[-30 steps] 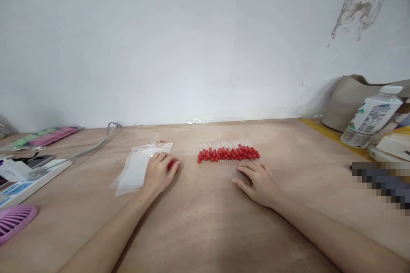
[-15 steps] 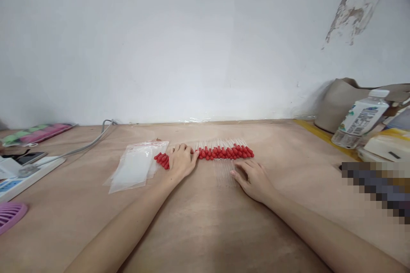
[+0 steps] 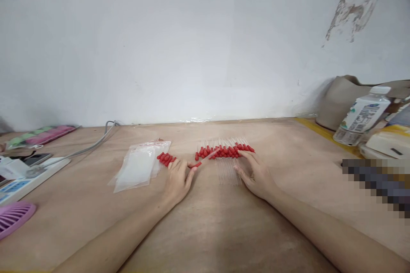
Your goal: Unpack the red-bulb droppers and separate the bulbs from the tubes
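My left hand (image 3: 178, 179) pinches a glass dropper (image 3: 207, 158) by its red rubber bulb, the clear tube slanting up to the right. Just beyond lies a row of droppers with red bulbs (image 3: 224, 152), some tubes pointing to the wall and others toward me. At the right end of this row rests my right hand (image 3: 259, 175), thumb and fingers apart, fingertips touching the bulbs and thumb beside the clear tubes (image 3: 228, 174). To the left, a smaller group of red bulbs (image 3: 165, 159) lies partly over clear zip bags (image 3: 136, 168); my left fingers hide part of it.
A power strip (image 3: 38, 177) with a grey cable (image 3: 92, 144) lies at the left, near a phone (image 3: 38, 159) and a purple slotted object (image 3: 16, 217). A plastic bottle (image 3: 363, 115) leans by a grey-brown container (image 3: 331, 102) at the right.
My left hand has drawn back toward me and now holds a dropper across the gap. My right fingers have moved up onto the bulbs at the row's right end.
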`<state>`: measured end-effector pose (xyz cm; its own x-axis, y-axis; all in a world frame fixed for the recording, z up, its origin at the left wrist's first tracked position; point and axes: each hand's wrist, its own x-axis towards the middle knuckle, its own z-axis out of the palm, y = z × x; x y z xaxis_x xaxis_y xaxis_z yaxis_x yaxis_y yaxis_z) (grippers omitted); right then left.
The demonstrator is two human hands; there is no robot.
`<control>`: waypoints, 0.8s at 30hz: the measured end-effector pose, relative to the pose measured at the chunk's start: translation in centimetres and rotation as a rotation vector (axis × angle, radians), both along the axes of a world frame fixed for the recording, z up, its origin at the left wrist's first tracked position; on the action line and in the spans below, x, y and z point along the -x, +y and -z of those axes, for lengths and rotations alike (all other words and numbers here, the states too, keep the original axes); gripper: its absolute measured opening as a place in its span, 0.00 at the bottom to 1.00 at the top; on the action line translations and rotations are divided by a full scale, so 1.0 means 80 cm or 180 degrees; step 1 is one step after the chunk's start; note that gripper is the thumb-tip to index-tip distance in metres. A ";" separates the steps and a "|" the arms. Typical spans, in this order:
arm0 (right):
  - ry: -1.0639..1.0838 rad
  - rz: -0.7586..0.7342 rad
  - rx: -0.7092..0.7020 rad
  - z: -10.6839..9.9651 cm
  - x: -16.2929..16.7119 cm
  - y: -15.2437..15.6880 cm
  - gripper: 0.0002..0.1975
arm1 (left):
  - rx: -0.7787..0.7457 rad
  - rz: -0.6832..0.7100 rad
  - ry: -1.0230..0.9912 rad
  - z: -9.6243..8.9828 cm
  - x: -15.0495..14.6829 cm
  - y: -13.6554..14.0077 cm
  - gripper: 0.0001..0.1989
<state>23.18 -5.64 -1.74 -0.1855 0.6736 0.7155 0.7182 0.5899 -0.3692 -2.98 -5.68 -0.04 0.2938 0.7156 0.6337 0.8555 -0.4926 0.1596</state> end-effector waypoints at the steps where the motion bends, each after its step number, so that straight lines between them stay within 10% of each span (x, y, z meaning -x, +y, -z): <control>1: -0.0012 -0.0089 -0.0093 -0.002 0.001 -0.002 0.22 | 0.0041 0.0176 0.0070 0.001 0.004 -0.007 0.08; 8: -0.0841 -0.0831 -0.0455 -0.013 0.025 -0.020 0.22 | -0.0107 0.0754 0.0247 0.002 0.010 -0.027 0.05; 24: -0.0982 -0.0946 -0.0461 -0.012 0.043 -0.023 0.09 | -0.0236 0.1571 0.0218 0.003 -0.024 -0.021 0.09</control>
<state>19.70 -7.51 -0.76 -0.5751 0.4559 0.6793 0.5733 0.8169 -0.0629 -1.06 -7.32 -0.28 0.6286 0.4344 0.6451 0.5248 -0.8491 0.0603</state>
